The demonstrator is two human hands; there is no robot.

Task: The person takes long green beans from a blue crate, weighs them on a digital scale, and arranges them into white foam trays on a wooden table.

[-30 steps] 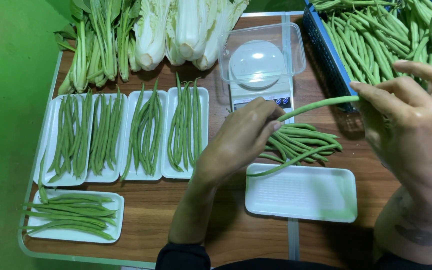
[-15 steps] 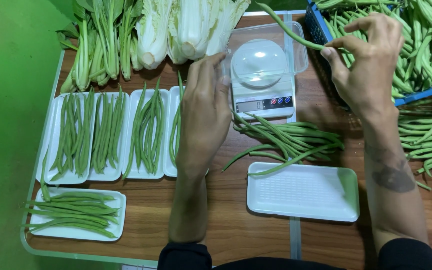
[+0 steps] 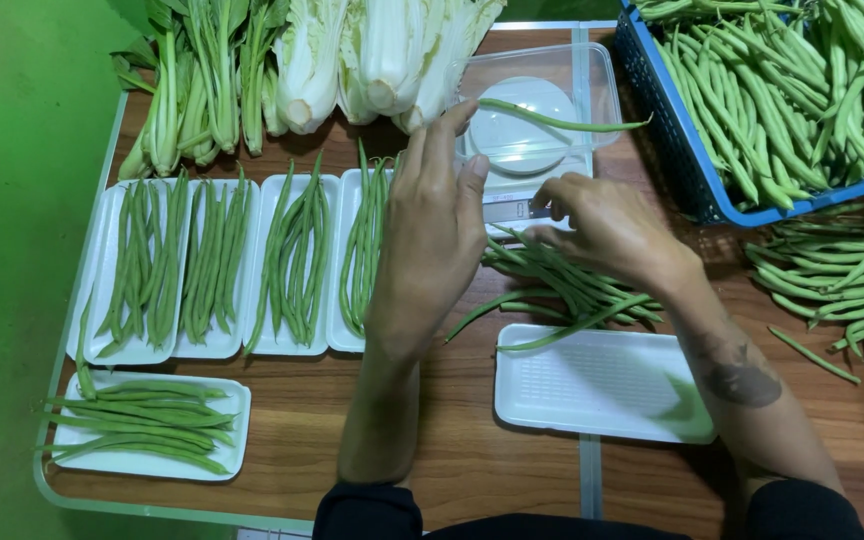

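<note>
Left hand (image 3: 432,235) sits centre frame, back up, fingers straight and together, tips pointing to 12 o'clock; fingertips pinch the end of one long green bean (image 3: 562,120), which lies across the round plate of the kitchen scale (image 3: 524,130), stretching toward 3 o'clock. Right hand (image 3: 607,225) is just at 3 o'clock of the left, fingers curled downward and closed on the loose pile of beans (image 3: 562,290) on the wooden table (image 3: 452,440); exact grip can't be told, fingertips hidden. Pile lies at 6 o'clock of the scale, touching the top edge of an empty white foam tray (image 3: 602,385). At 9 o'clock of the left hand, a row of four white trays filled with beans (image 3: 242,265), side by side, the nearest partly under the left hand. At 7 o'clock, one more filled tray (image 3: 147,425), beans lying crosswise. At 11 to 12 o'clock, leafy greens (image 3: 192,90) and napa cabbages (image 3: 372,55) along the table's far edge. At 2 o'clock, blue basket (image 3: 672,150) heaped with beans; at 3 o'clock, another loose heap of beans (image 3: 837,270) on the table below the basket. Dark sleeves at bottom edge.
</note>
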